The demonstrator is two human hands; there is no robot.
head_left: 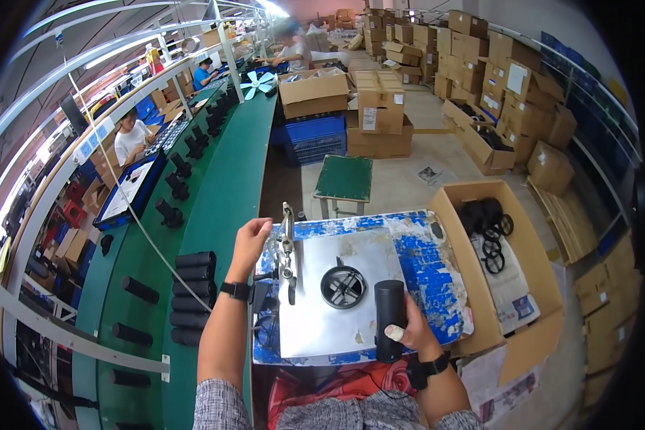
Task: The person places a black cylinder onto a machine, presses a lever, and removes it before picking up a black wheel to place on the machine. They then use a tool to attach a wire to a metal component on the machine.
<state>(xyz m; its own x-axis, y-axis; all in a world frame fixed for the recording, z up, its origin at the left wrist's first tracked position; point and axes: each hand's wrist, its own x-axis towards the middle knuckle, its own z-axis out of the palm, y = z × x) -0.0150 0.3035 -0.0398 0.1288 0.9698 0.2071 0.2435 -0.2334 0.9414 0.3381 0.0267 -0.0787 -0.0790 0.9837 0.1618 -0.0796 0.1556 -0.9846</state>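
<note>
While right hand (407, 331) grip clenches black cylinder (390, 315) — left hand (251, 242) released, beside clamp lever (287, 244).

Black tube (390, 319), black ring (342, 287) on a silver plate (322, 322). Counter (437, 272) blue, paint chipped to white. Long belt (222, 208) green. Boxes (523, 301) plain brown. Crate (315, 137) blue. Stool (345, 178) green-topped. Sleeves (218, 408) grey check. Watches (236, 290) black.

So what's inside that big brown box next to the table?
The cardboard box holds black rounded parts, some black rings and printed paper sheets lining the bottom. Whatever lies under the paper is covered.
</note>
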